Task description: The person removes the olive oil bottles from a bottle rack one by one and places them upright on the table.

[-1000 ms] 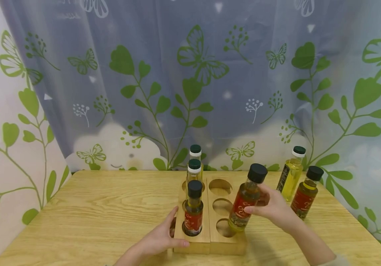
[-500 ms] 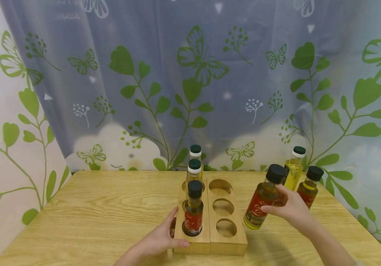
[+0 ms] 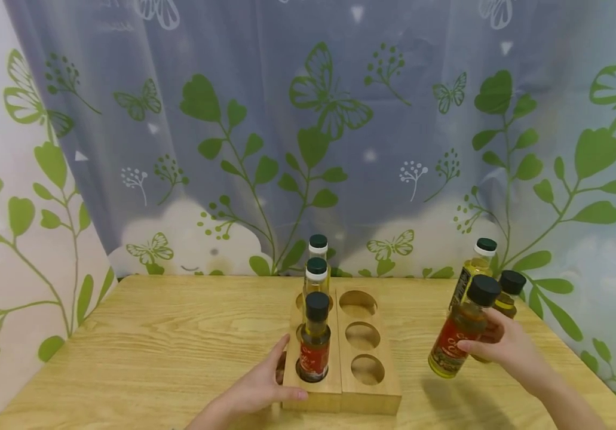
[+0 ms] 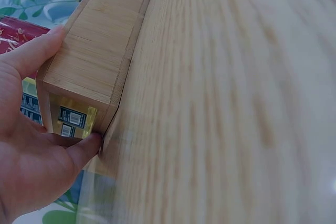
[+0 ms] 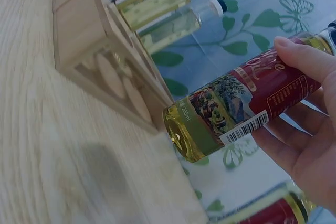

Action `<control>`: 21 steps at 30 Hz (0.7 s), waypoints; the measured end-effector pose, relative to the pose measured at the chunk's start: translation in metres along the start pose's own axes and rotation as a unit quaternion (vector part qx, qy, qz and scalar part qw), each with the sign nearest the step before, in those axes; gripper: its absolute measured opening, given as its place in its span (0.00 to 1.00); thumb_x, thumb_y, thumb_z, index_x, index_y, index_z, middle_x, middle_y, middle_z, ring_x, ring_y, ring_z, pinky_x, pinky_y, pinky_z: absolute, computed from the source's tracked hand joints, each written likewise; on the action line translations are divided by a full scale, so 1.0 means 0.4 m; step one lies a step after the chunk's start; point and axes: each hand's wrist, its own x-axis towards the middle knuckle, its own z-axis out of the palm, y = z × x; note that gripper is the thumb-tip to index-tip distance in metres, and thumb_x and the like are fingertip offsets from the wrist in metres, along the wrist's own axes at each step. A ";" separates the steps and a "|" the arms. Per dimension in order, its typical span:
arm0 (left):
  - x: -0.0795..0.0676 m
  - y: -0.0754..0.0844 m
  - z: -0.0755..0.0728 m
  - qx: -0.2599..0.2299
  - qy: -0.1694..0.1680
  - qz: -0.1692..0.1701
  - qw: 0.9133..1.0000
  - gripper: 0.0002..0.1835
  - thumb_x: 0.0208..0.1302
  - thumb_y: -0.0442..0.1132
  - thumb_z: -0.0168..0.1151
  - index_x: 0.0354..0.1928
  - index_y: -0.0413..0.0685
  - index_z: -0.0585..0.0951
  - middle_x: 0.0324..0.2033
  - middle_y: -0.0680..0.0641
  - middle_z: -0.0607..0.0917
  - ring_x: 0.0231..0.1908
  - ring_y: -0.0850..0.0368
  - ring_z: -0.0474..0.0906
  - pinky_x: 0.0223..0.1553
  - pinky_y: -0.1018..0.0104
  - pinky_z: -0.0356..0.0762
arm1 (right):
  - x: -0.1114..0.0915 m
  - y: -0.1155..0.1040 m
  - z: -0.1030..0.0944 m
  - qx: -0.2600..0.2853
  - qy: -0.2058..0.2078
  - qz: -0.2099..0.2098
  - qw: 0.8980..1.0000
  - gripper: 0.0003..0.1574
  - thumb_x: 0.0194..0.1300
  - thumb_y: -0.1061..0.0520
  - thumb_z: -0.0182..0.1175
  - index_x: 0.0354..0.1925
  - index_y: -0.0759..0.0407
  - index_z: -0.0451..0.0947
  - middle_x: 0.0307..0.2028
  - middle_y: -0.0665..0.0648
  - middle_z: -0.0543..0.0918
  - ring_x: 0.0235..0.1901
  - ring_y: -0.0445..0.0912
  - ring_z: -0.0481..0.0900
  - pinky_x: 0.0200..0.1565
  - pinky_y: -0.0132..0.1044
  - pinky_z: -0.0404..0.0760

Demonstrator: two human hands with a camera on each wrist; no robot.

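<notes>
My right hand (image 3: 517, 355) holds an olive oil bottle (image 3: 450, 349) with a red label and black cap. The bottle leans, its base raised off the table, right of the wooden bottle rack (image 3: 369, 403). In the right wrist view thumb and fingers wrap the upper part of the bottle (image 5: 241, 100). My left hand (image 3: 256, 382) grips the rack's front left corner, thumb on the front face; the left wrist view shows fingers at its open end. Three bottles stand in the rack's left row: a red-labelled bottle (image 3: 314, 355) in front, two green-capped bottles (image 3: 316, 283) behind.
Three round holes, such as the middle hole (image 3: 362, 335), show in the rack's right half. On the table at right stand a yellow oil bottle (image 3: 466, 275) and a black-capped bottle (image 3: 506, 307), both partly hidden by the held bottle and hand. A patterned curtain (image 3: 232, 179) hangs behind.
The olive oil bottle in my right hand has moved from over the rack's front right hole out to the right, towards the standing bottles. My left hand stays on the rack.
</notes>
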 end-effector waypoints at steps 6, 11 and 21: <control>0.001 0.001 0.001 -0.006 -0.004 0.002 1.000 0.59 0.52 0.40 0.71 0.70 0.33 0.35 0.61 0.27 0.64 0.55 0.41 0.70 0.56 0.47 0.65 | -0.018 0.037 -0.043 -0.002 -0.007 0.017 1.000 0.25 0.62 0.62 0.60 0.56 0.50 0.67 0.41 0.40 0.78 0.38 0.36 0.79 0.36 0.39 0.80; -0.001 0.003 0.001 -0.004 -0.004 0.002 1.000 0.59 0.52 0.41 0.71 0.70 0.33 0.35 0.60 0.29 0.65 0.54 0.42 0.71 0.56 0.47 0.65 | -0.032 0.064 -0.078 -0.031 0.002 0.020 0.999 0.29 0.63 0.60 0.59 0.61 0.51 0.63 0.41 0.32 0.75 0.39 0.32 0.77 0.37 0.36 0.79; -0.001 0.002 -0.005 0.002 0.001 -0.005 1.000 0.61 0.51 0.45 0.72 0.70 0.33 0.36 0.60 0.29 0.65 0.57 0.41 0.68 0.58 0.44 0.60 | -0.057 0.101 -0.132 -0.081 0.000 0.104 0.991 0.42 0.66 0.54 0.58 0.66 0.73 0.50 0.53 0.67 0.74 0.36 0.25 0.74 0.40 0.43 0.80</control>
